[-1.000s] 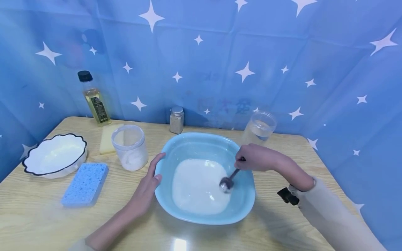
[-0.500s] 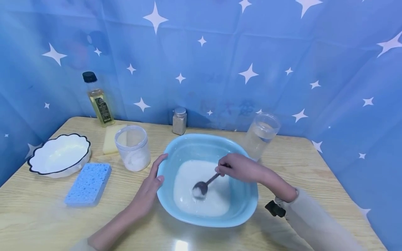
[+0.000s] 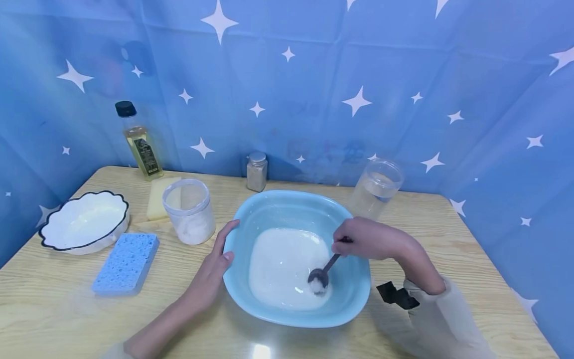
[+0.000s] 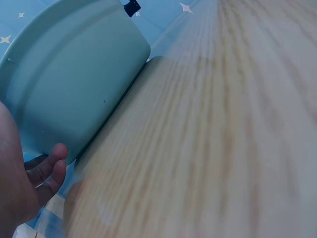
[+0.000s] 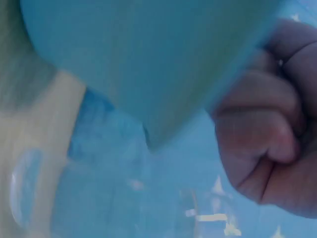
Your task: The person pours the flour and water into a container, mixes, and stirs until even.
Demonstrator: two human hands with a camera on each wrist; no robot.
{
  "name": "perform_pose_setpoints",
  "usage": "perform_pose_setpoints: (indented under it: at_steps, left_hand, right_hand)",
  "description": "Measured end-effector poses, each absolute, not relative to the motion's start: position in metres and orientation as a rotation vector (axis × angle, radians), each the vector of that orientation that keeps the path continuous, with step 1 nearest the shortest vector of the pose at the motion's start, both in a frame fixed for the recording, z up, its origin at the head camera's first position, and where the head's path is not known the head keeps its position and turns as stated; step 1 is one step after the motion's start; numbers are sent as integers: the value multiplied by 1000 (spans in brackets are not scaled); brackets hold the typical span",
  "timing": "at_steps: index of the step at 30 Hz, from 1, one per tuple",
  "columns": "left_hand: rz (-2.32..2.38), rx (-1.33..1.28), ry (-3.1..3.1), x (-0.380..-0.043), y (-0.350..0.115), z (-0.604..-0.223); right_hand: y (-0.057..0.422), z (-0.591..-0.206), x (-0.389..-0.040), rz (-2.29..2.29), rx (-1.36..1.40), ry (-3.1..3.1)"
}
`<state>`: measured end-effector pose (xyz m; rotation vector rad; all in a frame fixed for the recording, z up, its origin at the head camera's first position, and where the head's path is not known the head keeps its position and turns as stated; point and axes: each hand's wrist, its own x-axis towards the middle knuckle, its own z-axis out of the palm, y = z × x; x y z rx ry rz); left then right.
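My right hand [image 3: 369, 239] grips the handle of a dark spoon [image 3: 318, 275] inside the light blue basin [image 3: 298, 319]. A white clump shows in the spoon's bowl, which is low at the right side of the milky white liquid [image 3: 280, 264]. In the right wrist view, curled fingers [image 5: 257, 129] appear beside the basin wall; the spoon is hidden there. My left hand [image 3: 208, 271] rests against the basin's left side, index fingertip and thumb at the rim. The left wrist view shows other fingers [image 4: 47, 173] loosely bent beside the outer wall.
Left of the basin stand a jar of white powder [image 3: 190, 219], a blue sponge [image 3: 125, 264], a scalloped white dish [image 3: 85, 224], a pale yellow sponge [image 3: 157, 199] and an oil bottle [image 3: 143, 149]. A spice jar [image 3: 257, 172] and a clear water container [image 3: 374, 189] stand behind.
The spoon swept left through the liquid, then back to the right side with my right hand. My left hand has stayed at the rim.
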<state>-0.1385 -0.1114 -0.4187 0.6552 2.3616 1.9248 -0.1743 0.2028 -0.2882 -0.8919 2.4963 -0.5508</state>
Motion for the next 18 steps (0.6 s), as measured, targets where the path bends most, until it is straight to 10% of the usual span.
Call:
perform_pose_setpoints:
  at_steps: [18]
  left_hand:
    - [1891, 611, 2389, -139, -111, -414]
  right_hand:
    - [204, -295, -183, -597, -814, 2539]
